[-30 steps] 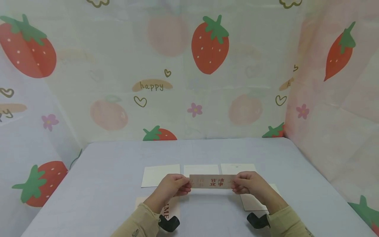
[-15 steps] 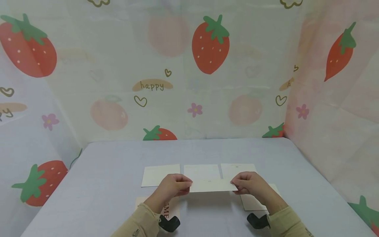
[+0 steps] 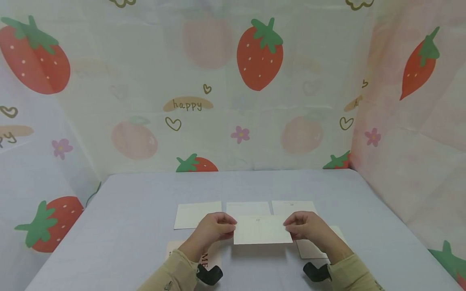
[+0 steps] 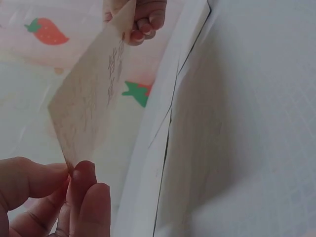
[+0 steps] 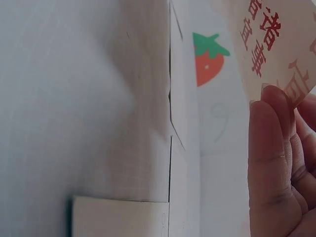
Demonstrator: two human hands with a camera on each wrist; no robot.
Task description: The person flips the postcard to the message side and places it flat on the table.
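A cream card (image 3: 263, 230) is held above the table, its blank side facing up in the head view. Red Chinese characters cover its other side, seen in the right wrist view on the card (image 5: 276, 44). My left hand (image 3: 214, 230) pinches the card's left edge between thumb and fingers. The right hand (image 3: 306, 228) pinches the right edge the same way. In the left wrist view the card (image 4: 96, 94) slants upward from my fingertips (image 4: 84, 177), and the other hand grips its far end. Its shadow falls on the tabletop below.
Three pale cards lie in a back row: left card (image 3: 193, 214), middle card (image 3: 247, 207), right card (image 3: 294, 207). Another card (image 3: 313, 248) lies partly under the right forearm. A pinkish card with lettering (image 3: 214, 258) lies by the left wrist. White cloth covers the table (image 3: 127, 226).
The card in both hands has been tilted over: its red-lettered side faced the head camera a second ago, and now the blank side shows broadly. The hands have barely shifted.
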